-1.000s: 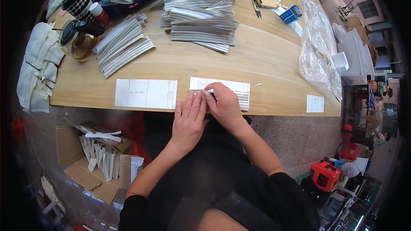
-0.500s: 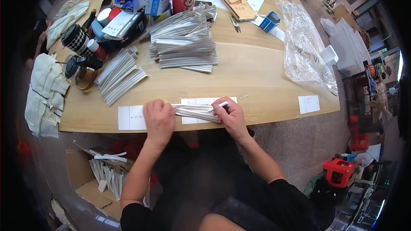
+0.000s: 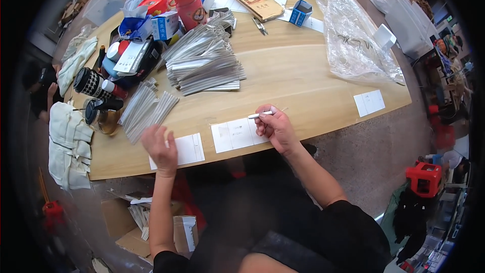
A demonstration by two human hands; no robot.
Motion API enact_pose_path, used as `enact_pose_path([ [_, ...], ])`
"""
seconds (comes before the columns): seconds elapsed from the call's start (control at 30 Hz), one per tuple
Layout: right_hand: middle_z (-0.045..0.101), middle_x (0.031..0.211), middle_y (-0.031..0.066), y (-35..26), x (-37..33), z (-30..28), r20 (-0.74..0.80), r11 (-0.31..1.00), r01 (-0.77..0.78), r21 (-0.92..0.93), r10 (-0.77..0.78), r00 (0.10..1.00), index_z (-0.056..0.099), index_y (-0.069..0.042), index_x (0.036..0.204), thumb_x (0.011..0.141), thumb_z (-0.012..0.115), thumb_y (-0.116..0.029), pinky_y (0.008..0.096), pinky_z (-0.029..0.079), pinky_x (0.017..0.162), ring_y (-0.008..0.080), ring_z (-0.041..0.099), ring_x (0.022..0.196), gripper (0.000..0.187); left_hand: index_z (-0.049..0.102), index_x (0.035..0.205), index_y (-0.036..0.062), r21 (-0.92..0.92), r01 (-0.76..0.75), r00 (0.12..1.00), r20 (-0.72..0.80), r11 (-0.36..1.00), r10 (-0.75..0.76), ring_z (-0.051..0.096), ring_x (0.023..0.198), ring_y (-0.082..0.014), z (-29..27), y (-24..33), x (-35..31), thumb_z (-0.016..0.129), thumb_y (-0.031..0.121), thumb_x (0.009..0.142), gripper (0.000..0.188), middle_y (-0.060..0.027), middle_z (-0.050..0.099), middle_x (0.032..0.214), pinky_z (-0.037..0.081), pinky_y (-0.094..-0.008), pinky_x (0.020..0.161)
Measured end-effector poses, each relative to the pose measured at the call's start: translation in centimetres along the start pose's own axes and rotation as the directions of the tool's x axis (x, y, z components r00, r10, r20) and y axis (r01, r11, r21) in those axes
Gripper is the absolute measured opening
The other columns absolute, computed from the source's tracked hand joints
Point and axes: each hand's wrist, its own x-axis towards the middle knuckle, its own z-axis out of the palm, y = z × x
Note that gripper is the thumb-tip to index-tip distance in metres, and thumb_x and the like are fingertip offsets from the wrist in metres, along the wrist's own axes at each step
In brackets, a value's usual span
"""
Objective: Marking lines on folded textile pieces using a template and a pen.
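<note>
Soft light brightens the lens-bowed table [image 3: 283,78]; the view's corners are black.

A pale wooden table [image 3: 283,65] bears a large pile of strips [image 3: 204,68]. Left of that pile and nearer the person lies a smaller pile of strips [image 3: 141,108]; farther left stand a patterned cup [image 3: 87,83] and a jar [image 3: 107,122]. On its near side lie a left card [image 3: 190,149] and a middle card [image 3: 235,135]. To its right are snips [image 3: 260,27], a book [image 3: 260,6], a clear plastic bag [image 3: 346,45] and, nearer the person, a right card [image 3: 369,102].
</note>
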Motion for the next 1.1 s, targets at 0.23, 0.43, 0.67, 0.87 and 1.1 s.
enact_pose_path([
  [0.23, 0.061, 0.082, 0.0057, 0.8, 0.7, -0.3, 0.016, 0.999, 0.03, 0.031, -0.031, 0.999, 0.06, -0.004, 0.103, 0.102, 0.058, -0.013, 0.0292, 0.051, 0.067, 0.0121, 0.056, 0.068, 0.01, 0.064, 0.105, 0.0029, -0.25, -0.157, 0.979, 0.085, 0.955, 0.183, 0.06, 0.102, -0.0352, 6.9, 7.7, 6.6, 0.069, -0.005, 0.077, 0.029, -0.0154, 0.063, 0.111, 0.049, -0.0423, 0.088],
  [0.43, 0.063, 0.082, 0.0055, 1.3, 1.0, -1.7, 0.11, 0.982, 0.001, 0.189, -0.022, 0.994, 0.06, -0.005, 0.101, 0.103, 0.057, -0.017, 0.0315, 0.054, 0.071, 0.0127, 0.059, 0.069, 0.012, 0.065, 0.106, 0.0081, -0.052, -0.235, 0.96, 0.143, 0.971, 0.24, 0.057, 0.088, -0.028, 11.5, 7.2, 9.2, 0.059, 0.007, 0.084, 0.023, -0.0078, 0.058, 0.095, 0.049, -0.0401, 0.073],
  [0.67, 0.064, 0.083, 0.0049, 1.1, 1.0, -1.8, 0.161, 0.982, -0.038, 0.185, 0.008, 0.987, 0.06, -0.006, 0.1, 0.102, 0.06, -0.019, 0.0292, 0.054, 0.071, 0.013, 0.06, 0.069, 0.014, 0.065, 0.106, 0.0069, -0.04, -0.165, 0.972, 0.165, 0.985, 0.17, 0.058, 0.092, -0.0312, 11.9, 6.7, 9.4, 0.058, 0.002, 0.082, 0.025, -0.0117, 0.058, 0.094, 0.05, -0.0427, 0.078],
  [0.87, 0.064, 0.083, 0.0048, 1.0, 1.0, -1.6, 0.193, 0.981, -0.032, 0.189, -0.006, 0.981, 0.06, -0.006, 0.1, 0.102, 0.061, -0.02, 0.0289, 0.054, 0.071, 0.0126, 0.06, 0.069, 0.014, 0.063, 0.088, 0.0083, 0.052, -0.267, 0.891, 0.394, 0.962, 0.226, 0.064, 0.08, -0.0322, 11.8, 6.0, 11.5, 0.068, 0.012, 0.084, 0.007, -0.009, 0.063, 0.089, 0.054, -0.0458, 0.07],
  [1.1, 0.065, 0.083, 0.0049, 1.4, 1.0, -1.6, 0.204, 0.983, -0.032, 0.179, -0.006, 0.979, 0.061, -0.006, 0.099, 0.102, 0.061, -0.02, 0.0279, 0.053, 0.07, 0.013, 0.061, 0.069, 0.014, 0.067, 0.084, 0.0104, -0.048, -0.106, 0.917, 0.382, 0.993, 0.117, 0.064, 0.082, -0.0323, 11.3, 6.8, 13.1, 0.07, 0.014, 0.084, 0.005, -0.0083, 0.064, 0.084, 0.053, -0.0456, 0.072],
])
